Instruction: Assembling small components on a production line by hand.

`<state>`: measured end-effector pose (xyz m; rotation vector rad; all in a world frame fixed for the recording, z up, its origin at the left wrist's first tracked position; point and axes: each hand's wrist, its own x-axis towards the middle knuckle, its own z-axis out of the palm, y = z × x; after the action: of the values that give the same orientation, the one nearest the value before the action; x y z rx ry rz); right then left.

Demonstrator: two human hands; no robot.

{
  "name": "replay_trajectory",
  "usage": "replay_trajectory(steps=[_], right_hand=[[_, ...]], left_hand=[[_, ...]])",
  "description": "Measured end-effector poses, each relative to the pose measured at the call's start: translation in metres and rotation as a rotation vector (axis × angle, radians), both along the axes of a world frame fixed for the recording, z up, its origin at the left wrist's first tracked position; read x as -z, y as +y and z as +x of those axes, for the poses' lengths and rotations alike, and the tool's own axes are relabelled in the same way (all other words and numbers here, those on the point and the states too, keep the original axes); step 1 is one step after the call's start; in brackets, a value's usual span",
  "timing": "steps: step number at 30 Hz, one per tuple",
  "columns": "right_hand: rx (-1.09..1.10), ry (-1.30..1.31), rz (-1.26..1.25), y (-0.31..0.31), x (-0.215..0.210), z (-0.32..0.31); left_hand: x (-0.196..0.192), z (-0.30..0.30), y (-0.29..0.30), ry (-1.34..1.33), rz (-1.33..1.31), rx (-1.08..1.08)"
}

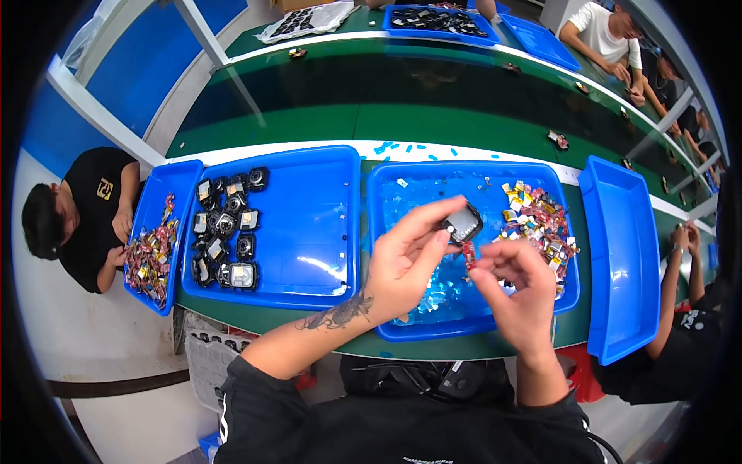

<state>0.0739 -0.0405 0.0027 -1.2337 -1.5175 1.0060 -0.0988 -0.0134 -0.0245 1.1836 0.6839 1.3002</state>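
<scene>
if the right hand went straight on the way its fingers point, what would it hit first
The right hand would first meet the small red part at its fingertips, then probably the left hand or the black device housing it holds; depth is unclear.

The far counter (243, 46) carries 1 white sheet (272, 34) near its left end and 1 blue tray (440, 34) of black parts (440, 21) along its front edge. 1 person in white (599, 32) is toward its right end.
</scene>
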Motion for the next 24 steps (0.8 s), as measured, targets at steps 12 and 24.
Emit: replay_trajectory(steps=[12,24], right_hand=[[-0.149,0.192,-0.133,0.01,-0.003,0.013],[-0.393,0.031,-0.32,0.024,-0.025,0.034]], left_hand=[[0.008,-0.005,0.006,0.547,0.585,-0.143],[-0.001,-0.016,0.008,0.549,0.413,0.136]])
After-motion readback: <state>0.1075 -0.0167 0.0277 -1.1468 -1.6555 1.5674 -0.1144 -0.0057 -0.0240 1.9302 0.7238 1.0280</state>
